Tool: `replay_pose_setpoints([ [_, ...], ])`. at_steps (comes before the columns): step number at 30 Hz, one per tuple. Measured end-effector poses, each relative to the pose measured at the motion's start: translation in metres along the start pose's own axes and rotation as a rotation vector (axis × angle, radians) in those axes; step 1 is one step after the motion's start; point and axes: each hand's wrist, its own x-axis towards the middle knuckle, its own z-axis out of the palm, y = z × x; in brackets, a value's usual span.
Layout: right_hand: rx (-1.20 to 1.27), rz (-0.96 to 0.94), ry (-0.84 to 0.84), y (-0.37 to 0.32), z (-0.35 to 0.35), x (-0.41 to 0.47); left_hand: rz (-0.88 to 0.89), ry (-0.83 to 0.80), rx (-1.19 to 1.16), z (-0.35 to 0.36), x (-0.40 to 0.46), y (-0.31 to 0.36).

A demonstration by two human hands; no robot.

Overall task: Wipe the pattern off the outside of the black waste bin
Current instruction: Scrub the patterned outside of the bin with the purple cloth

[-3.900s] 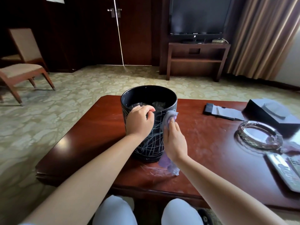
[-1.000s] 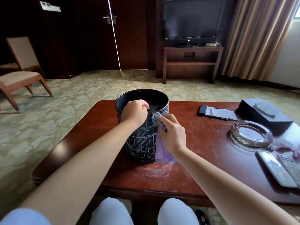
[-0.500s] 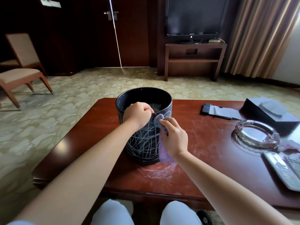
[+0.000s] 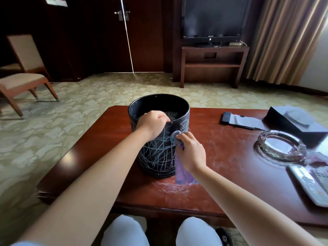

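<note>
I see the black waste bin (image 4: 159,139) standing upright on the reddish wooden surface (image 4: 99,139), near its front edge and left of centre. My left hand (image 4: 152,124) is curled over the near rim, fingers hooked inside and thumb on the outer wall, gripping the bin. My right hand (image 4: 190,150) pinches a purple cloth (image 4: 181,170) between thumb and curled fingers; the bunched top of the cloth (image 4: 174,137) is pressed against the bin's outer wall just below the rim, right beside my left hand. The rest of the cloth hangs down along the bin's side and touches the surface.

Pale scribbled lines (image 4: 158,157) cover most of the near wall; the patch just below the rim beside the cloth looks plain black. Whitish smears (image 4: 170,189) lie on the surface in front of the bin.

Off to the right sit a glass ashtray (image 4: 281,147), a dark tissue box (image 4: 294,121), two remote controls (image 4: 310,183) and a notepad with a pen (image 4: 241,121), all well apart from the bin.
</note>
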Motion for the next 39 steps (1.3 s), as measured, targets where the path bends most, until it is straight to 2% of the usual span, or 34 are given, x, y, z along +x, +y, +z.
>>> replay_pose_setpoints([
  [5, 0.035, -0.095, 0.179, -0.009, -0.004, 0.005, -0.023, -0.023, -0.024, 0.003, 0.004, -0.002],
  [13, 0.018, -0.109, 0.252, -0.014, 0.002, 0.007, -0.036, -0.001, -0.117, 0.006, 0.005, -0.004],
  [20, -0.125, -0.250, 0.165, -0.006, 0.000, 0.004, -0.073, 0.024, -0.133, 0.005, 0.003, 0.001],
  [23, -0.125, -0.228, 0.217, -0.010, -0.006, 0.012, -0.082, 0.010, -0.107, 0.005, 0.001, 0.004],
  [30, -0.146, -0.159, 0.070, -0.004, 0.007, -0.004, -0.095, 0.021, -0.055, 0.005, 0.002, 0.004],
  [35, -0.099, -0.116, 0.098, -0.006, 0.004, 0.002, -0.096, 0.008, 0.053, 0.008, 0.001, 0.005],
  [39, -0.155, -0.070, -0.054, 0.000, 0.013, -0.017, -0.032, 0.000, 0.221, 0.017, -0.005, 0.010],
])
